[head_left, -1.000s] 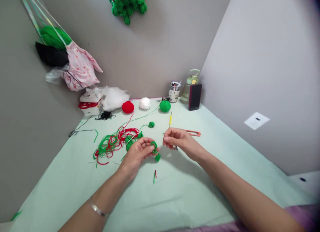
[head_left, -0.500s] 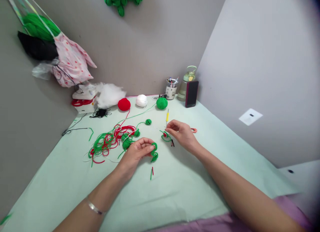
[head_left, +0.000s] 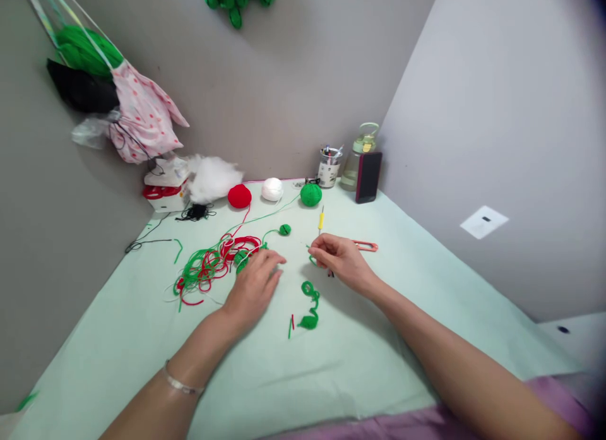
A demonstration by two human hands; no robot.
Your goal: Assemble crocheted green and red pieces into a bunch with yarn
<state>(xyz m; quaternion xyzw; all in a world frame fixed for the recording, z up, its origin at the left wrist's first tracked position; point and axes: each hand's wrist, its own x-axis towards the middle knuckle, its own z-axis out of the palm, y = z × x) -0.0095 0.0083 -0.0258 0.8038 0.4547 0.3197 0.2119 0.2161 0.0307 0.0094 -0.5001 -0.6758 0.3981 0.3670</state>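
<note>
Strip of curled green crocheted yarn [head_left: 310, 320], long axis toward the person, lies nearside between loosely spread, seemingly empty left hand [head_left: 254, 281] and pinched right hand [head_left: 341, 261], contents indiscernible.

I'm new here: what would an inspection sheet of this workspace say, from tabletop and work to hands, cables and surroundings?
Surface: pale green tabletop, lightly creased.
Work: curly green piece lies loose, untouched.
Clutter: red-and-green yarn tangle, short snippets.
Hands: left hand open, palm down, at the tangle's edge, contact unclear; right hand pinched, anything in it too small to tell.
Cables: nothing seen; black strand looks like yarn.
Surroundings: phone upright before bottle; spotted pouch hanging at left.
</note>
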